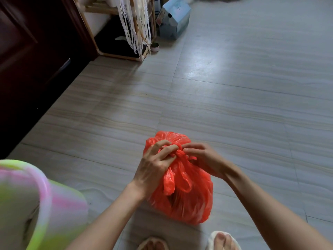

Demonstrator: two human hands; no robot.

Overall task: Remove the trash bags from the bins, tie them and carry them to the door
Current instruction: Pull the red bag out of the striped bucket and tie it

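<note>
Head camera looks down on a crinkled red plastic trash bag [182, 192] standing on the pale striped floor tiles [234, 87], just ahead of the person's slippered toes. Both hands work at its gathered neck: the left hand [155, 166] has its fingers curled around one twisted handle strip, and the right hand [201, 157] pinches the other, with the red knot [178, 150] bunched between the two sets of fingertips. To finish this step well, I judge the strips should be drawn apart evenly and outward from the knot, close to it, so the thin film cinches rather than stretches or tears (a loose loop hangs just below the grip and could slip back through). To the left of the hands and nearer the camera sits a blurred pastel pink-and-green plastic bin [45, 201], near enough to brush the left forearm. Well beyond the grip stand a dark wooden door [36, 60], a light wooden rack hung with white lace strips [135, 27] and a pale blue carton [173, 20]; the floor between shows nothing blocking the carry.
</note>
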